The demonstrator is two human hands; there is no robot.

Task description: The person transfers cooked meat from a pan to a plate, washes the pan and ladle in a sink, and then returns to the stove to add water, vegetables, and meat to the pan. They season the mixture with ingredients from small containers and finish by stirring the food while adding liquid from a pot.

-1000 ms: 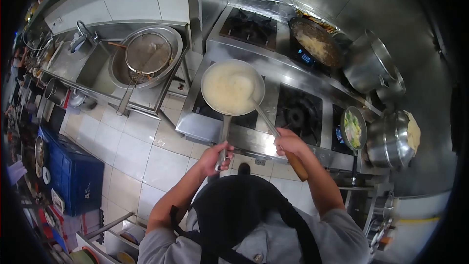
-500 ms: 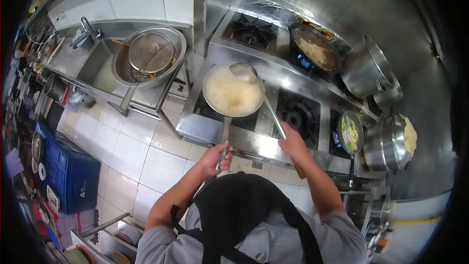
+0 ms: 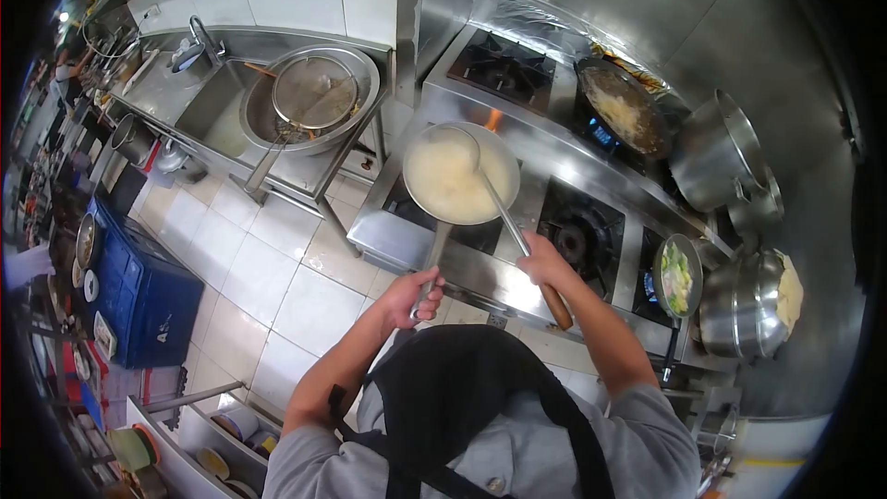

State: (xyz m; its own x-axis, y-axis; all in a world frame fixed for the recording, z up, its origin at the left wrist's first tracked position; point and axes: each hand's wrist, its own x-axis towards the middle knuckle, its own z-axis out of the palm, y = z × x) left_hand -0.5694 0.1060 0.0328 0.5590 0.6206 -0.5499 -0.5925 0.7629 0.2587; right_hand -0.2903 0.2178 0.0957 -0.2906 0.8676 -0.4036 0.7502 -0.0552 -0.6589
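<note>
My left hand [image 3: 414, 298] is wrapped around the metal handle of a frying pan [image 3: 442, 238], which sits over the front left burner. Pale, creamy, frothy liquid [image 3: 443, 180] fills the pan. My right hand [image 3: 547, 261] grips a long ladle [image 3: 502, 203] with a brown wooden end. The ladle's bowl dips into the liquid near the pan's far side, so most of it is hidden. An orange flame [image 3: 493, 119] shows just beyond the pan's far rim.
A dark wok [image 3: 651, 134] of bubbling food sits over a blue flame at the back. To the right are a small pan of green vegetables [image 3: 676, 275] and large steel pots [image 3: 716, 143]. At left, a strainer [image 3: 314, 91] rests over a basin beside the sink; a blue bin [image 3: 152, 300] stands below.
The ladle's bowl has gone from raised over the pan's far right edge down into the liquid. An orange flame now shows behind the pan. The whole view has shifted slightly.
</note>
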